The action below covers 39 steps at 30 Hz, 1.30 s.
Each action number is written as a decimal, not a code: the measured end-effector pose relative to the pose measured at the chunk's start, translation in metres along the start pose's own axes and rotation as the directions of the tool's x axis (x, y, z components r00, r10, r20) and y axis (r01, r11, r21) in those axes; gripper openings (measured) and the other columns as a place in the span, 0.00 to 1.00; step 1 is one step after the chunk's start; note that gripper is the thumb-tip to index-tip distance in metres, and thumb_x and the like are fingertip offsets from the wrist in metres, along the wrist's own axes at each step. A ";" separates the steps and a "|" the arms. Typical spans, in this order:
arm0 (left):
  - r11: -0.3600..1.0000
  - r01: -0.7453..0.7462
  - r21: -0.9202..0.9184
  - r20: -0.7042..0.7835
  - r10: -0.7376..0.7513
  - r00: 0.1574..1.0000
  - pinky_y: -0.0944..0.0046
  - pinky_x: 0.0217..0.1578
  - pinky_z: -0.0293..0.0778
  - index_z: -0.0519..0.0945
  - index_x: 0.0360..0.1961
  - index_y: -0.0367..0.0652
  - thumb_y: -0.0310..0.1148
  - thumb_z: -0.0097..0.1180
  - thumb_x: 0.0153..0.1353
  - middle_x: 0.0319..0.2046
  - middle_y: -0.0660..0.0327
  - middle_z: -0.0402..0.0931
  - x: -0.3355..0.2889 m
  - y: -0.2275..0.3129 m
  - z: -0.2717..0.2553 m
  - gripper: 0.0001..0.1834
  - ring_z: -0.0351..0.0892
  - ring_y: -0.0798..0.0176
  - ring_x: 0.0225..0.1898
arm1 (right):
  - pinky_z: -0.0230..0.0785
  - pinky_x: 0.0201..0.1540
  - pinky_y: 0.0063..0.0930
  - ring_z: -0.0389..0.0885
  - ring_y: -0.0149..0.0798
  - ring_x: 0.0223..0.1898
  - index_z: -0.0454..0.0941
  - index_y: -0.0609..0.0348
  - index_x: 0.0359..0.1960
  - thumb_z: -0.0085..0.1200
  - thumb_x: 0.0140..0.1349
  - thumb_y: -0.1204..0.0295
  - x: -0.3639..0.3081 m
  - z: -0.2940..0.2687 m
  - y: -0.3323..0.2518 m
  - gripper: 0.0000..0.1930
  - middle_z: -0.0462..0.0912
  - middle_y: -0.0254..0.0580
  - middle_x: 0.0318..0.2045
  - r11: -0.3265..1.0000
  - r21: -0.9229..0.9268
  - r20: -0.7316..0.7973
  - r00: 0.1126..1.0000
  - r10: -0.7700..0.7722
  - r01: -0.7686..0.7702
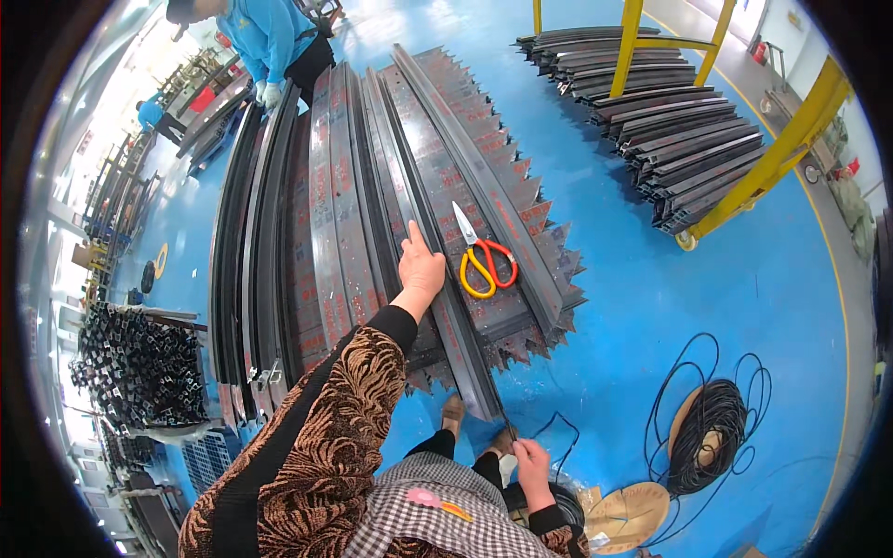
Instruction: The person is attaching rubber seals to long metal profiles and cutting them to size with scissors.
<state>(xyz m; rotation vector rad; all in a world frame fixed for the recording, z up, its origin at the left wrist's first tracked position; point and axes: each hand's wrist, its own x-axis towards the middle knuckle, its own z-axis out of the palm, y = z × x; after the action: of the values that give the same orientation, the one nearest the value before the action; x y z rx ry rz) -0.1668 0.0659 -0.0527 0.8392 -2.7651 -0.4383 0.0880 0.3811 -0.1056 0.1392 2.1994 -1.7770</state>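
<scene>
My left hand [421, 268] rests on a long dark metal profile [453, 325], index finger stretched out along it; the other fingers are partly hidden. Close to my body, my right hand [533, 465] is closed on a thin black strip [509, 426] at the profile's near end. Beside my left hand lies a pair of scissors [487, 268] with one red and one yellow handle loop, blades pointing away. More long dark profiles [330, 195] lie side by side on a stack of dark pieces with jagged ends [535, 219].
Far left, a person in blue [265, 42] has gloved hands on other profiles. A yellow-framed rack [744, 191] holds stacked profiles at right. Coiled black cord [709, 442] and a round cardboard disc [628, 514] lie on the blue floor. Bundled profiles [139, 372] stand at left.
</scene>
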 end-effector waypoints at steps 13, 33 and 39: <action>0.994 0.104 -0.034 0.084 -0.101 0.991 0.53 0.44 0.71 0.50 0.65 0.39 0.29 0.50 0.51 0.45 0.44 0.67 -0.001 0.010 -0.013 0.40 0.73 0.41 0.42 | 0.63 0.28 0.22 0.72 0.34 0.24 0.80 0.67 0.31 0.57 0.53 0.74 0.012 0.006 -0.008 0.08 0.80 0.39 0.24 0.997 0.067 -0.034 0.998 0.045 -0.042; 0.995 0.008 -0.096 0.030 -0.005 1.000 0.53 0.42 0.71 0.50 0.65 0.36 0.27 0.48 0.50 0.44 0.44 0.67 -0.001 -0.001 0.002 0.39 0.73 0.40 0.40 | 0.63 0.30 0.24 0.72 0.33 0.26 0.79 0.66 0.34 0.55 0.54 0.75 0.025 0.001 -0.013 0.08 0.78 0.37 0.25 0.997 0.072 0.084 0.996 0.007 -0.014; 0.932 0.038 -0.362 0.058 -0.018 0.998 0.59 0.52 0.66 0.51 0.65 0.35 0.23 0.47 0.48 0.55 0.45 0.63 -0.004 -0.022 -0.002 0.40 0.68 0.44 0.53 | 0.62 0.31 0.29 0.71 0.39 0.27 0.79 0.65 0.35 0.55 0.53 0.74 0.029 -0.004 -0.042 0.09 0.77 0.40 0.25 0.983 -0.083 0.121 0.981 -0.155 0.165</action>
<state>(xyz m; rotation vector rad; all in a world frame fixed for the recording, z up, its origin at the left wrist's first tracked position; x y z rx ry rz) -0.1521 0.0504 -0.0591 0.7820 -2.5969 -0.9547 0.0488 0.3725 -0.0745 -0.1610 2.2607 -1.7124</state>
